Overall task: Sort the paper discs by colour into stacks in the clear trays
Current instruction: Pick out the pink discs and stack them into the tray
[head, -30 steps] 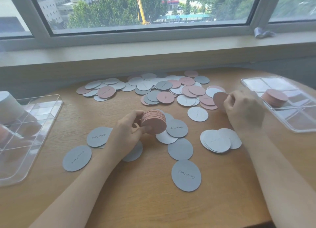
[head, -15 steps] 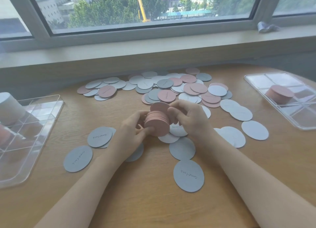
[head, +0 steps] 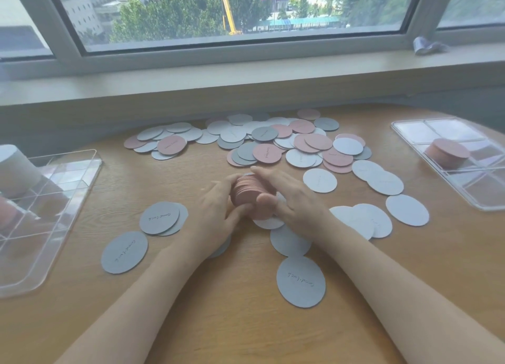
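A stack of pink discs (head: 247, 194) stands on edge at the table's middle, held between both hands. My left hand (head: 216, 213) grips it from the left with curled fingers. My right hand (head: 289, 197) holds it from the right, thumb under the stack and fingers stretched over its top. Loose pink, grey and white discs (head: 273, 145) lie heaped behind the hands. A clear tray (head: 410, 128) at the right holds a pink stack (head: 448, 152). Another clear tray (head: 82, 172) at the left holds a white stack (head: 13, 169).
Several grey discs (head: 124, 251) lie scattered in front of and beside my hands, and white ones (head: 407, 209) lie to the right. A window sill runs behind the table, with a crumpled wrapper (head: 426, 45) on it.
My right hand carried a pink disc from the right side of the pile to the stack in my left hand. Both hands now hold the stack between them.
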`<state>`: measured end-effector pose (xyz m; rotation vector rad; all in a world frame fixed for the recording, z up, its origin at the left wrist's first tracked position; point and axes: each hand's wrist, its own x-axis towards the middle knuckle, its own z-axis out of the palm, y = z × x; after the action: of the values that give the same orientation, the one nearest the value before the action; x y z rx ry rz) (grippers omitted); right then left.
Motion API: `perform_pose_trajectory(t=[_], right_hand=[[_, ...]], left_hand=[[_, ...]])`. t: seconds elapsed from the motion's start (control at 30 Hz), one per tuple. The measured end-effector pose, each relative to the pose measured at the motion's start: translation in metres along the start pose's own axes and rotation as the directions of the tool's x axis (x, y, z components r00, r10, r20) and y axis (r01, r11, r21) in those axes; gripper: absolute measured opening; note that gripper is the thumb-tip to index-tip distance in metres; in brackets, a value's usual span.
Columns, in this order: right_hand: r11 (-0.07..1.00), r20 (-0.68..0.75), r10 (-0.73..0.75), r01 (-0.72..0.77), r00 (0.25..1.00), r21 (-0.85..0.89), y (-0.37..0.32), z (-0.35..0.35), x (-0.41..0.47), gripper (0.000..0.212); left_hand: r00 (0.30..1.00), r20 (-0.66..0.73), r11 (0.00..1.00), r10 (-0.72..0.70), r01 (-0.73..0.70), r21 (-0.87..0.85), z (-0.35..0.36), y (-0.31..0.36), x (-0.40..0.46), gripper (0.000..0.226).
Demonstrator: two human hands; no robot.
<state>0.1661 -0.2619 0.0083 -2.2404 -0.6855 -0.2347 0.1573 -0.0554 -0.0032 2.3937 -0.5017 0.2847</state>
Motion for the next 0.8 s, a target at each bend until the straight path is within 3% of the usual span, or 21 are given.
perform_pose_trajectory(t=[0.13, 0.3, 0.33, 0.4, 0.5, 0.57, 0.63, 0.73, 0.8], right_hand=[[0.996, 0.096, 0.023, -0.014, 0.995, -0.091, -0.001, 0.012, 0.000, 0.075], [0.998, 0.156, 0.051, -0.043, 0.986, -0.053, -0.001, 0.009, 0.002, 0.076], [0.999, 0.139, 0.041, -0.041, 0.989, -0.007, -0.001, 0.003, 0.003, 0.071], [1.000, -0.044, 0.025, -0.025, 0.999, -0.005, 0.010, -0.017, 0.006, 0.051], [0.941, -0.314, 0.113, -0.203, 0.943, -0.270, 0.050, -0.053, 0.010, 0.028], [0.819, -0.293, 0.256, -0.368, 0.921, -0.440, 0.077, -0.076, 0.009, 0.026], [0.728, -0.220, 0.358, -0.419, 0.907, -0.542, 0.097, -0.093, 0.003, 0.031], [0.722, -0.164, 0.433, -0.449, 0.887, -0.526, 0.109, -0.101, -0.001, 0.034], [0.733, -0.186, 0.397, -0.433, 0.899, -0.525, 0.115, -0.100, 0.001, 0.031]], left_hand=[[0.999, 0.034, 0.993, 0.033, -0.037, 0.109, 0.003, 0.000, 0.002, 0.075], [0.997, 0.035, 0.995, 0.070, -0.068, -0.069, 0.000, 0.002, 0.003, 0.064], [0.998, 0.014, 0.992, 0.069, -0.067, -0.104, -0.001, 0.002, 0.002, 0.055], [0.999, -0.017, 0.989, 0.042, -0.044, -0.142, -0.002, 0.001, 0.001, 0.050], [1.000, -0.015, 0.983, -0.008, 0.006, -0.181, -0.001, -0.001, 0.000, 0.049], [1.000, -0.010, 0.982, -0.018, 0.016, -0.190, 0.000, -0.004, 0.001, 0.049], [1.000, -0.006, 0.982, -0.015, 0.014, -0.189, 0.000, -0.004, 0.002, 0.049], [1.000, -0.002, 0.983, -0.016, 0.015, -0.185, 0.000, -0.006, 0.002, 0.049], [1.000, 0.000, 0.983, -0.022, 0.021, -0.183, -0.001, -0.007, 0.001, 0.048]])
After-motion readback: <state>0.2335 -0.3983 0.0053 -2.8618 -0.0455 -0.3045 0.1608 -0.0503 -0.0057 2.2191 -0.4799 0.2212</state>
